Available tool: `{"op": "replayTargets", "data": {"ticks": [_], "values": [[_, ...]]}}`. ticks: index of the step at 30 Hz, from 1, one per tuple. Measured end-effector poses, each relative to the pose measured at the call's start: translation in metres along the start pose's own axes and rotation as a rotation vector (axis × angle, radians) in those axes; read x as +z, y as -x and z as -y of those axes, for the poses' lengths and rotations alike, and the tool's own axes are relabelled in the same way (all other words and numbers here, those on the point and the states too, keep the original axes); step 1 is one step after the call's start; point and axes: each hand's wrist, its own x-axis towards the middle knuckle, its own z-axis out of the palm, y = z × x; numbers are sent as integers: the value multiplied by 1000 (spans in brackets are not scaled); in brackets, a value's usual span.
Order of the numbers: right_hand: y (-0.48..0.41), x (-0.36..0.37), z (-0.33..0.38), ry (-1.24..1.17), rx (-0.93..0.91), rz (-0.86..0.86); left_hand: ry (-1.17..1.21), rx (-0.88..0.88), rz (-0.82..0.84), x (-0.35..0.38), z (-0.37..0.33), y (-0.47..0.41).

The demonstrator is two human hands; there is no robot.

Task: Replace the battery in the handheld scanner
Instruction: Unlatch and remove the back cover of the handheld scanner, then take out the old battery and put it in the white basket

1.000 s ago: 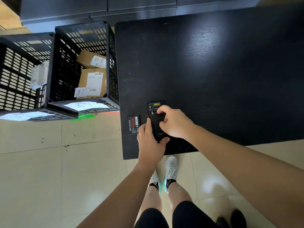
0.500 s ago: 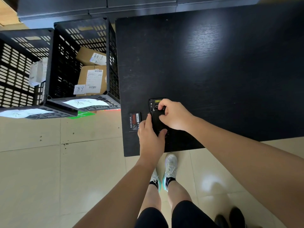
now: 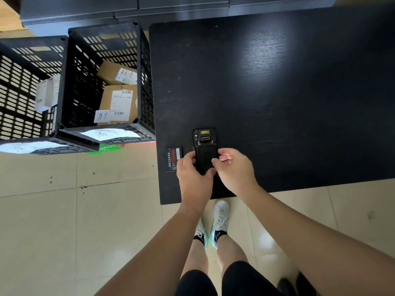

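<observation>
A black handheld scanner (image 3: 205,146) lies back side up near the front left corner of the black table (image 3: 277,92). Its scan window and yellow label face away from me. My left hand (image 3: 193,176) grips its lower left edge. On its lower right edge rests my right hand (image 3: 234,169), thumb pressed on the back cover and fingers curled. A flat black battery (image 3: 174,159) with a red and white label lies on the table just left of the scanner, partly behind my left hand.
Two black slatted plastic crates (image 3: 85,86) stand on the tiled floor left of the table, holding labelled cardboard parcels (image 3: 118,103). Dark cabinets (image 3: 128,9) run along the back. My legs and white shoes (image 3: 220,218) are below the table's front edge.
My right hand has slid down from the scanner's top to its lower right side, so the scan window now shows. My left hand stays at the lower left.
</observation>
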Motion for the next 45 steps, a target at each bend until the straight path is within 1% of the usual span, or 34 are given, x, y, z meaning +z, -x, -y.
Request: {"op": "replayTargets", "data": {"ticks": [5,9,12,15,18,21,26,29,33,35,37,38,39,40,41,43,45], "values": [[-3,0,10,-100,-1,-51,59,37,-54,-4,-11,3],[-18,-23,25,-158,-27,-112,58,103,-63,3,-39,-1],[-29,-57,20,-119,-1,-170,44,128,5,25,-61,1],[-30,-84,-2,-33,72,-184,53,66,119,53,-71,12],[-26,-92,-26,44,138,-188,19,-5,201,73,-66,24],[-23,-90,-46,84,150,-186,-35,-11,258,85,-59,30],[-23,-86,-55,116,119,-210,-152,51,294,93,-51,30],[-21,-82,-56,177,64,-237,-212,63,333,96,-46,33],[-17,-80,-54,242,10,-279,-236,92,356,92,-46,34],[-14,-81,-50,251,-32,-330,-200,132,312,77,-49,35],[-9,-77,-41,200,-157,-370,-165,232,188,50,-47,30],[-6,-72,-35,162,-241,-347,-171,280,98,34,-41,25],[-3,-65,-30,136,-320,-286,-193,306,16,18,-33,19],[0,-57,-25,136,-378,-194,-218,299,-32,4,-24,12],[3,-47,-22,162,-411,-94,-244,273,-40,-9,-16,7],[4,-32,-19,248,-432,42,-314,242,40,-22,-4,0],[1,-26,-20,328,-420,103,-380,266,150,-23,4,-3]]}}
